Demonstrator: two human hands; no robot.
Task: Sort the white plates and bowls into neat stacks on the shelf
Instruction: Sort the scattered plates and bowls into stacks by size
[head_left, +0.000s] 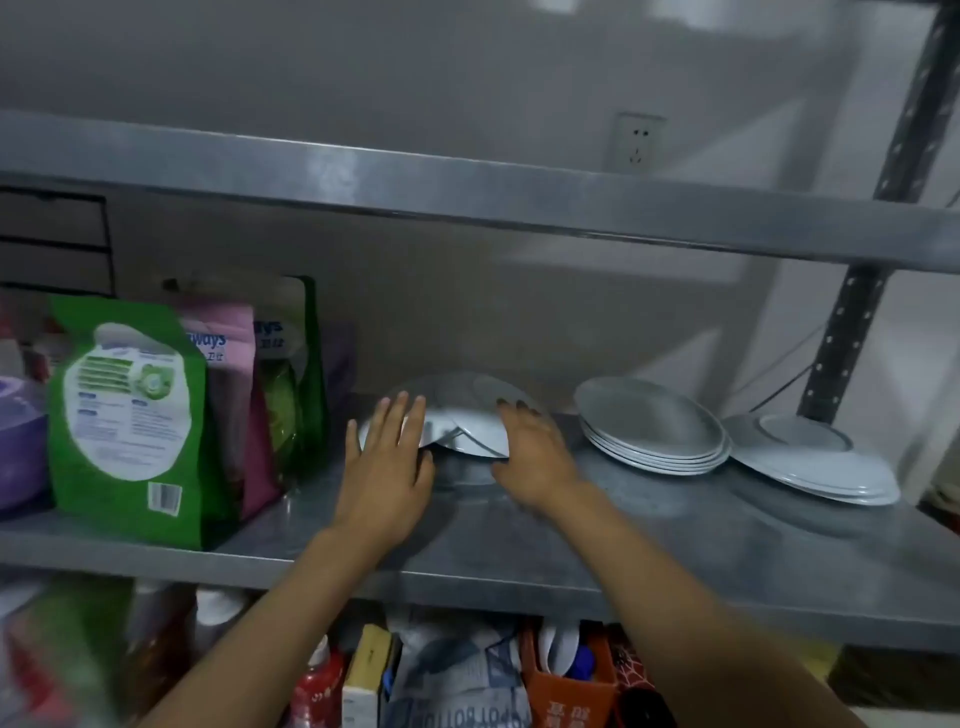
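Note:
On the metal shelf (675, 545) a loose pile of small white plates or bowls (462, 415) lies askew at the middle. My left hand (392, 457) rests flat against the pile's left side, fingers spread. My right hand (530, 452) cups its right edge, thumb below and fingers on top. To the right stands a neat stack of white plates (654, 431). Farther right is a stack of larger flat plates (810, 462) with a smaller dish on top. The lower part of the middle pile is hidden by my hands.
Green, pink and purple product bags (135, 415) stand at the left of the shelf, close to my left hand. An upper shelf (467, 192) overhangs. A black perforated upright (852, 322) stands at the right. Bottles and boxes crowd the shelf below.

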